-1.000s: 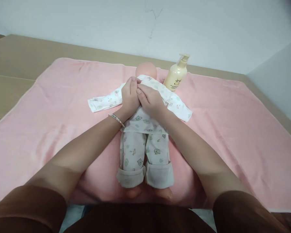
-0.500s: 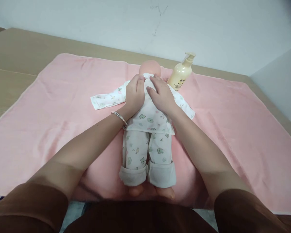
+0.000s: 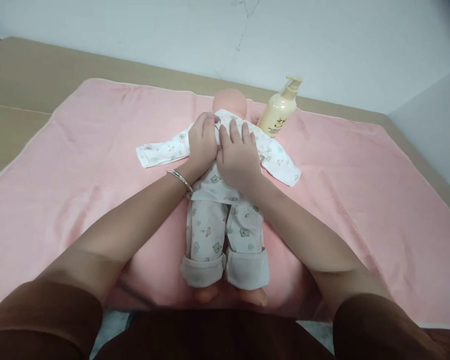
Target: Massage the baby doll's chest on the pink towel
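A doll [image 3: 229,102] lies on a pink blanket, its head away from me and its feet toward me. It wears a white printed top [image 3: 283,161] with sleeves spread to both sides, and matching trousers [image 3: 243,230] with rolled cuffs. My left hand [image 3: 203,142] is at the left side of the doll's chest, fingers bent together at the top's upper edge; what they hold, if anything, is hidden. My right hand [image 3: 239,159] lies flat on the middle of the chest, fingers spread, its thumb side touching or nearly touching my left hand.
A cream pump bottle [image 3: 279,111] stands beyond the doll's right-hand sleeve, near its head. The pink blanket [image 3: 108,130] covers much of the wooden table [image 3: 33,75]. Behind the table rises a white wall [image 3: 153,35] with a crack.
My right hand has moved left and slightly down to the middle of the chest, its fingers now spread. The right-hand sleeve shows more. The view has shifted slightly.
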Available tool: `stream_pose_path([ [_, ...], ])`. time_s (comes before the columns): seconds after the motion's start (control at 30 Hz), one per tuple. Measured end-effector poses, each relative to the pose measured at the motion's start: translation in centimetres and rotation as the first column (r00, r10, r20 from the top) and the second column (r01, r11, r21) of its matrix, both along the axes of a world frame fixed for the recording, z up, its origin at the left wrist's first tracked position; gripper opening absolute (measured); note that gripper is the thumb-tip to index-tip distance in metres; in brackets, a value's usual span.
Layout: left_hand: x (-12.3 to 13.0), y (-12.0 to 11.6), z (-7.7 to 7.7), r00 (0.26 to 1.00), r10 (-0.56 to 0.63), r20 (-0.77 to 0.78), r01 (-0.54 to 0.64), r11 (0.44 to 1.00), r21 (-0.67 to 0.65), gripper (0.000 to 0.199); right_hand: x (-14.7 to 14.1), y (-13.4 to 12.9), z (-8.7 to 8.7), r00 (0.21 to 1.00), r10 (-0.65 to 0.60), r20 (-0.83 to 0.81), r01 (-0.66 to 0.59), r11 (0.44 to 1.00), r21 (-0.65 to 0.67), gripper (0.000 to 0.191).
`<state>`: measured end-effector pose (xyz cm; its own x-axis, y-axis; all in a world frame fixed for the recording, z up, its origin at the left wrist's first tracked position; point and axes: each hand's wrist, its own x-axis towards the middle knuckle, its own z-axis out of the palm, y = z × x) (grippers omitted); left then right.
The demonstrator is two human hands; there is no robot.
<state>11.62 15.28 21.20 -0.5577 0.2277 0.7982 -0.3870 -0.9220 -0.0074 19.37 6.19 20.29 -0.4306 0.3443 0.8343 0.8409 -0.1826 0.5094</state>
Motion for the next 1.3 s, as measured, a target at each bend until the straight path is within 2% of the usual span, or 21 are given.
stream_pose_path([
  [0.1,-0.3,0.0,0.1,0.997,-0.066,0.025,0.068,0.996,-0.05,0.044,-0.3,-0.4,0.0,0.999,0.022,0.024,-0.02,0.998,-0.059,0.06],
  [0.27,-0.7,-0.3,-0.1,0.999,-0.037,-0.011,0.036,0.998,-0.052,0.038,1.0,-0.2,3.9,0.993,0.113,-0.022,-0.115,0.983,-0.147,0.057],
  [0.37,-0.8,-0.5,-0.2,0.999,-0.029,-0.028,0.026,0.996,-0.085,0.037,1.8,-0.3,5.4,0.984,0.094,-0.152,-0.111,0.988,-0.109,0.063],
  [0.43,-0.8,-0.4,-0.2,0.999,-0.024,-0.025,0.022,0.995,-0.096,0.036,1.8,-0.6,5.0,0.974,0.052,-0.222,-0.065,0.997,-0.051,0.067],
  [0.5,-0.6,0.0,-0.2,1.0,-0.008,-0.022,0.007,0.997,-0.078,0.034,1.4,-0.9,3.6,0.974,0.013,-0.225,-0.013,1.0,0.0,0.068],
  [0.57,-0.5,0.6,0.0,1.0,0.009,-0.019,-0.01,0.998,-0.054,0.032,0.7,-1.0,1.6,0.99,0.008,-0.144,-0.006,1.0,0.016,0.065],
  [0.63,-0.3,1.1,0.1,1.0,0.006,-0.018,-0.006,0.999,-0.043,0.034,0.0,-1.1,-0.1,0.999,0.034,-0.011,-0.034,0.999,-0.023,0.062],
  [0.7,-0.3,1.5,0.2,1.0,-0.014,-0.015,0.014,0.999,-0.042,0.038,-0.4,-1.1,-0.4,0.993,0.073,0.096,-0.064,0.993,-0.095,0.057],
  [0.77,-0.3,1.7,0.2,0.999,-0.014,-0.029,0.013,0.999,-0.039,0.043,-0.1,-1.0,0.7,0.985,0.11,0.133,-0.085,0.98,-0.179,0.053],
  [0.83,-0.3,1.8,0.2,0.998,0.018,-0.052,-0.019,0.999,-0.03,0.049,0.7,-0.7,2.8,0.984,0.149,0.093,-0.125,0.965,-0.231,0.048],
  [0.93,-0.2,1.9,0.1,0.998,0.045,-0.048,-0.046,0.999,-0.019,0.057,2.4,0.0,5.7,0.977,0.206,-0.055,-0.212,0.964,-0.158,0.051],
  [1.0,-0.1,1.9,0.0,0.999,0.033,-0.026,-0.033,0.999,-0.021,0.056,3.0,0.4,6.3,0.974,0.194,-0.116,-0.205,0.975,-0.085,0.058],
  [1.07,-0.1,1.7,-0.1,0.999,0.03,-0.03,-0.031,0.999,-0.025,0.049,2.8,0.5,5.3,0.982,0.131,-0.138,-0.139,0.989,-0.044,0.063],
  [1.13,-0.2,1.5,-0.3,0.999,0.039,-0.035,-0.04,0.999,-0.034,0.041,2.1,0.2,3.3,0.992,0.078,-0.098,-0.082,0.996,-0.029,0.065],
  [1.23,-0.3,1.2,-0.4,0.998,0.042,-0.036,-0.044,0.998,-0.049,0.035,0.7,-0.4,0.2,0.996,0.075,0.042,-0.074,0.997,-0.03,0.061],
  [1.3,-0.3,1.2,-0.3,0.999,0.03,-0.032,-0.031,0.998,-0.047,0.038,0.3,-0.6,-0.6,0.993,0.088,0.08,-0.085,0.996,-0.038,0.057],
])
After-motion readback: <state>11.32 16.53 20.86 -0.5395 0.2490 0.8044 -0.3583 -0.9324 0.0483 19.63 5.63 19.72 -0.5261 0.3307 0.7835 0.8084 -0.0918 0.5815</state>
